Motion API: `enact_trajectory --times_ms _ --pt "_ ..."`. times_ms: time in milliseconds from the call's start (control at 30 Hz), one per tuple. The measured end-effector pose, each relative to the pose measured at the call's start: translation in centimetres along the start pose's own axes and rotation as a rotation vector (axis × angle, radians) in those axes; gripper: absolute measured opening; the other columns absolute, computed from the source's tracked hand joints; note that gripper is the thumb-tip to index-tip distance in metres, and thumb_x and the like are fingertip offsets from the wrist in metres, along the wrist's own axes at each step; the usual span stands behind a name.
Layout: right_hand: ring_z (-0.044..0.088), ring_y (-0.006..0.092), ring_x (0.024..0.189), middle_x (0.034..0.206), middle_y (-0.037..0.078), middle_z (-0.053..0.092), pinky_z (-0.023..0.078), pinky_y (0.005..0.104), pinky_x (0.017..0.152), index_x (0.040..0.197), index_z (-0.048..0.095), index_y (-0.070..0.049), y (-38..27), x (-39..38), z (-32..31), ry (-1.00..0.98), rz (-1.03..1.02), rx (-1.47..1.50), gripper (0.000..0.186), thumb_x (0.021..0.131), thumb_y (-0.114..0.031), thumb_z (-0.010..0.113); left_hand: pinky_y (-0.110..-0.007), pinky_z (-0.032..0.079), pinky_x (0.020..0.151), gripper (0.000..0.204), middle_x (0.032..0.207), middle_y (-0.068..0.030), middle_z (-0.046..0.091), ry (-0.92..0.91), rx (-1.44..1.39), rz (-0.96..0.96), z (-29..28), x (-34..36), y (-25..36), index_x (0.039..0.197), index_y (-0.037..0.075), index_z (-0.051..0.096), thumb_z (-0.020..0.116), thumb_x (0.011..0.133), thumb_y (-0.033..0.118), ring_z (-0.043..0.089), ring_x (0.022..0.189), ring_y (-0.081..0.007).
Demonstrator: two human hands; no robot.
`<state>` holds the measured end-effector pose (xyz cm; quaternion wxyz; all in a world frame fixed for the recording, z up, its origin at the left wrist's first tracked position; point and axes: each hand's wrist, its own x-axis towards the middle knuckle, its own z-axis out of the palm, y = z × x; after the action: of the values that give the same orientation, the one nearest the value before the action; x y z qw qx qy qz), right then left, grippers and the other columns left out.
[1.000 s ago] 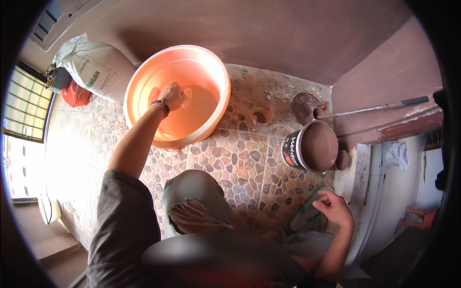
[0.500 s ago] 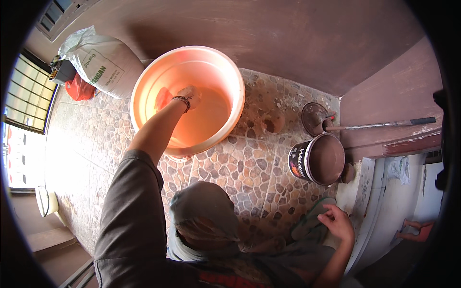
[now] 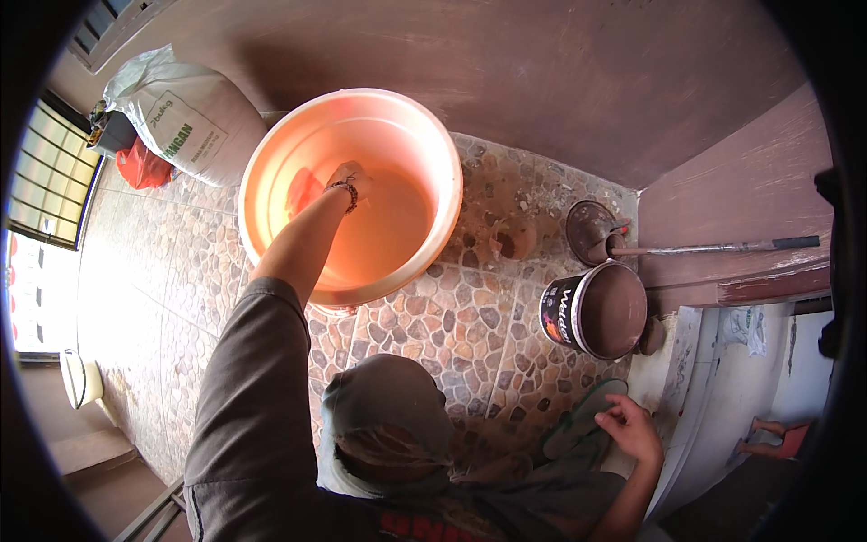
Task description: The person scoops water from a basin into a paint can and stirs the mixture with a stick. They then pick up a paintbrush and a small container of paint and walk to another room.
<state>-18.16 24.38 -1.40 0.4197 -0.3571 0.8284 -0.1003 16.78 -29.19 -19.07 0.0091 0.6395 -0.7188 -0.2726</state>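
The left hand (image 3: 350, 178) has reached further into the orange plastic tub (image 3: 441, 172) at the tiled floor's (image 3: 424, 325) back edge, seemingly into liquid (image 3: 397, 221); I cannot tell its fingers' state. The right hand's (image 3: 636, 435) fingers hang apart, empty.

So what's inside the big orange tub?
The left hand, an unclear reddish patch, and what looks like cloudy liquid, hiding the bottom of the tub. Anything in that hand can't be seen.

A dark sleeve (image 3: 248, 388), bracelet (image 3: 351, 192), torn trousers (image 3: 384, 396) show.

The sack (image 3: 206, 113) bears green lettering (image 3: 178, 144), the bucket (image 3: 560, 312) white, the shirt (image 3: 426, 526) red.
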Motion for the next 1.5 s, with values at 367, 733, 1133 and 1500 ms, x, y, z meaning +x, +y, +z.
enact_trajectory --times_ms 367,733,1133,1500 --pt "0.068 0.0191 0.080 0.088 0.012 0.071 0.053 0.0320 0.075 0.120 0.058 0.000 -0.7 -0.2 0.0 0.003 -0.004 -0.020 0.045 0.085 -0.024 0.074 -0.036 0.044 0.044 0.024 0.062 -0.0079 0.060 0.032 -0.252 -0.190 2.0 2.3 -2.2 0.068 0.003 0.060 0.061 0.081 0.024 0.054 0.046 -0.0208" --pt "0.069 0.0228 0.083 0.090 0.013 0.071 0.054 0.0341 0.077 0.120 0.059 -0.002 0.3 -0.6 -0.3 0.029 -0.052 0.015 0.046 0.085 -0.027 0.074 -0.032 0.048 0.048 0.022 0.067 -0.0075 0.061 -0.134 -0.780 -0.200 -6.7 -1.3 -0.6 0.071 0.003 0.059 0.063 0.083 0.020 0.057 0.052 -0.0168" --pt "0.068 0.0252 0.082 0.091 0.015 0.069 0.054 0.0356 0.075 0.123 0.057 -0.001 -0.5 -2.6 -1.5 0.063 -0.229 0.043 0.051 0.086 -0.034 0.073 -0.029 0.046 0.051 0.019 0.069 -0.0084 0.057 -0.086 -1.022 0.323 -15.8 -10.1 7.2 0.074 0.000 0.057 0.058 0.088 0.012 0.056 0.055 -0.0173" --pt "0.068 0.0242 0.083 0.095 0.016 0.069 0.054 0.0347 0.074 0.125 0.055 0.001 0.0 -5.6 -1.5 0.064 -0.247 0.119 0.055 0.086 -0.034 0.073 -0.030 0.045 0.054 0.021 0.069 -0.0062 0.050 -0.262 -0.984 0.527 -12.9 -12.9 18.4 0.073 0.001 0.054 0.054 0.092 0.010 0.052 0.059 -0.0174"
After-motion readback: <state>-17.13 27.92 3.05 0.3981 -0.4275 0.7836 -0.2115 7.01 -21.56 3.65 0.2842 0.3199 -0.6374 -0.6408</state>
